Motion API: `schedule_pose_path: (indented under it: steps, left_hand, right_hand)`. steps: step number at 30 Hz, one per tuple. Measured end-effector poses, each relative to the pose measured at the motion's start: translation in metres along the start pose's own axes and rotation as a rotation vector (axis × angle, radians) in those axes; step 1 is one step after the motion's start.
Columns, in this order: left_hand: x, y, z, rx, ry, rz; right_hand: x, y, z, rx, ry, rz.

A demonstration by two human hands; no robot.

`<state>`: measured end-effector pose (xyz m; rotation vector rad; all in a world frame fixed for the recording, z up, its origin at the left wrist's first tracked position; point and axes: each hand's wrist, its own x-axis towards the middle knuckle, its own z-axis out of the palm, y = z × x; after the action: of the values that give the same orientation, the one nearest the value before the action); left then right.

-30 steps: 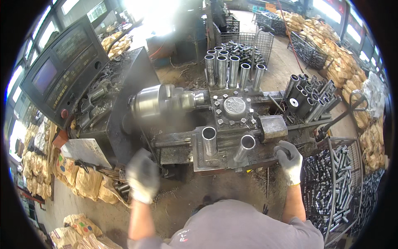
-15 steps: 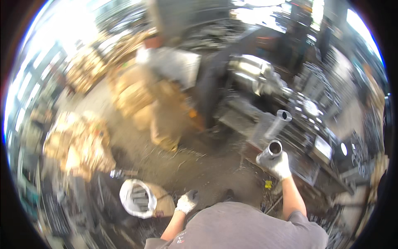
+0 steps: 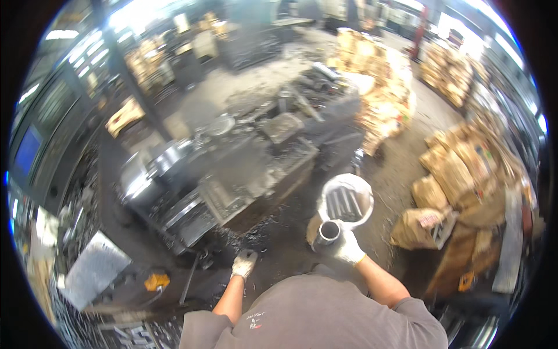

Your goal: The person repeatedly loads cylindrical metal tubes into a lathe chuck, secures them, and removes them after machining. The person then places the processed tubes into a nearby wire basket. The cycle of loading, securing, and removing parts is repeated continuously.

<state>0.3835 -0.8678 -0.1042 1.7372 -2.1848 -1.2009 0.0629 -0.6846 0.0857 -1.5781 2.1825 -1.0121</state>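
Note:
My right hand point(image 3: 350, 249), in a white glove, is closed round a short grey metal tube point(image 3: 329, 231). The tube is tilted and its open end faces up. Just beyond it stands a sack point(image 3: 369, 214) with a rolled white rim, holding several similar grey tubes point(image 3: 343, 203). The held tube overlaps the sack's near side in view; whether they touch I cannot tell. My left hand point(image 3: 244, 263), gloved too, hangs low beside the machine with its fingers curled. What it holds, if anything, is too small and dark to make out.
A lathe-like machine point(image 3: 232, 198) with a shiny round chuck point(image 3: 139, 177) stands ahead to the left. Filled tan sacks point(image 3: 456, 168) are heaped on the right, more point(image 3: 383, 87) behind. A metal plate point(image 3: 96, 270) and a yellow object point(image 3: 157, 282) are at lower left.
My view has swung left, away from the machine with a tube standing on it, toward the open sack. My right hand has carried its tube along to that sack; my left hand stays low.

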Motion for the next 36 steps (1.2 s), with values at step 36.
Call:
schedule_pose_path:
  steps: [36]
  left_hand:
    - [0.081, 0.101, -0.330, 0.520, 1.238, 0.034]
  right_hand:
    - [0.557, -0.279, 0.253, -0.488, -1.680, -0.852]
